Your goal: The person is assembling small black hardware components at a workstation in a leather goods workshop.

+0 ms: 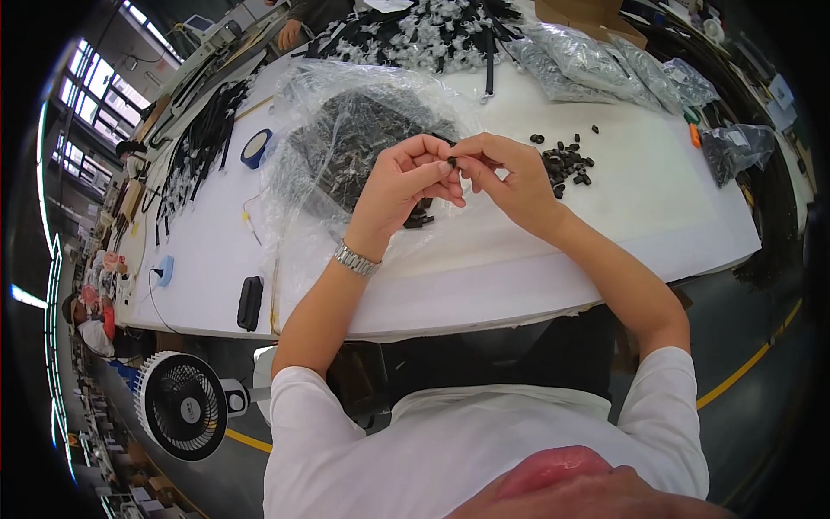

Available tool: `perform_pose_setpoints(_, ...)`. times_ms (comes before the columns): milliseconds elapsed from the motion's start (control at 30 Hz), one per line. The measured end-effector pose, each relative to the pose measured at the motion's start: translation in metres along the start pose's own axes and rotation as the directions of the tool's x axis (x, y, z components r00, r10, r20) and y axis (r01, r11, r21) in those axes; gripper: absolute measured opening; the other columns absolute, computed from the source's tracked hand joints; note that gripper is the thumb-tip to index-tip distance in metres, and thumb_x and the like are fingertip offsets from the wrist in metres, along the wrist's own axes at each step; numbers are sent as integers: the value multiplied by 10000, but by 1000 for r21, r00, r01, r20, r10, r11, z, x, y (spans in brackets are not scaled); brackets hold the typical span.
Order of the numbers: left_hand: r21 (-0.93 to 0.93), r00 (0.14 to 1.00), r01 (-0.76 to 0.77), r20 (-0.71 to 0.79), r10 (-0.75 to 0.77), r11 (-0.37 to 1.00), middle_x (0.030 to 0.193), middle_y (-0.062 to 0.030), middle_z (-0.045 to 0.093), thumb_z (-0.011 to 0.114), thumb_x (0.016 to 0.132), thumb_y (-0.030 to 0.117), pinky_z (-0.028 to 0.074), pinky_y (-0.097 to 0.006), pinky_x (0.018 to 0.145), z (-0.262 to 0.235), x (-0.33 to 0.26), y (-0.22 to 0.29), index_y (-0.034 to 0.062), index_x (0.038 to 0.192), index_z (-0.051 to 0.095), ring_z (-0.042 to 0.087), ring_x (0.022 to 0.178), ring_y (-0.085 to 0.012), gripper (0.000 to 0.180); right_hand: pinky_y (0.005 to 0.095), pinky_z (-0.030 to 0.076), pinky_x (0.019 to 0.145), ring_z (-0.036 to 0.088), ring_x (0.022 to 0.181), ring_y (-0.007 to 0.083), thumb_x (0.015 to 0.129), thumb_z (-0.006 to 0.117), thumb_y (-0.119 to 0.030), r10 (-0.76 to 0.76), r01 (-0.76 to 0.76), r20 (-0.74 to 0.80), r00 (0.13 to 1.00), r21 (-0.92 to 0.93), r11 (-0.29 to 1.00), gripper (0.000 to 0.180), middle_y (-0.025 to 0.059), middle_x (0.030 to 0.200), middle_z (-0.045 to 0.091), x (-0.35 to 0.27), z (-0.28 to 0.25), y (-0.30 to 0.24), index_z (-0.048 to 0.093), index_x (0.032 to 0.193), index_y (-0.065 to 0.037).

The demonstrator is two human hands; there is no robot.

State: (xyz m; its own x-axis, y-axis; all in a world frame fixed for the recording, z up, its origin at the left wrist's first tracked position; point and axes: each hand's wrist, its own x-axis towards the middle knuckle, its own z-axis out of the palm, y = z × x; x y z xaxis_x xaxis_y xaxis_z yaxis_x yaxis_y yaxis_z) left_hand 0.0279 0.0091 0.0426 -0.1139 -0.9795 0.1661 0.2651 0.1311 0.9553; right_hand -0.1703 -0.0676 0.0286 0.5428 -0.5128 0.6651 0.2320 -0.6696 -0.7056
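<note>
Both my hands meet over the white table, pinching one small black part [452, 162] between their fingertips; its exact kind is too small to tell. My left hand [405, 186], with a metal watch [356, 259] at the wrist, is closed on it from the left. From the right my right hand [512, 177] grips it between thumb and forefinger. Behind the left hand lies a large clear plastic bag [298, 104] full of small dark parts [363, 130]. A few spill out below the fingers. Right of my right hand is a loose pile of small black pieces [566, 163].
Black straps with whitish tufts [424, 39] heap at the back, more [203, 138] at left. A blue tape roll [256, 149] and black case [250, 304] lie left. Filled plastic bags [588, 65] sit back right. A fan [183, 405] stands below the table edge [484, 324]. Another person's hand [290, 35] shows at the back.
</note>
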Motion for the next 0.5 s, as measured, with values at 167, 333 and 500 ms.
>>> perform_pose_setpoints(167,251,987,-28,-147,67,968,940,-108,737,627,978,25,650,-328,731,8,-5,2,-45,1105,626,756,783,-188,144,283,572,705,708,761,145,964,709,-43,34,-34,-7,999,-75,997,160,73,933,749,0,6,2,736,1118,-12)
perform_pose_setpoints(333,512,950,-27,-255,182,859,874,-83,741,646,931,-14,619,-256,676,24,-9,-2,-50,1041,644,742,720,-133,115,322,582,719,742,783,201,953,708,-54,38,-39,-12,999,-190,981,178,111,949,763,-4,8,1,732,1121,0)
perform_pose_setpoints(500,808,905,-108,-161,393,579,812,-71,740,653,907,-4,564,-220,600,23,-5,-19,-42,981,660,715,664,-92,83,362,583,732,745,792,294,949,683,-54,39,-36,1,999,-352,935,176,165,922,756,-8,12,6,731,1106,10)
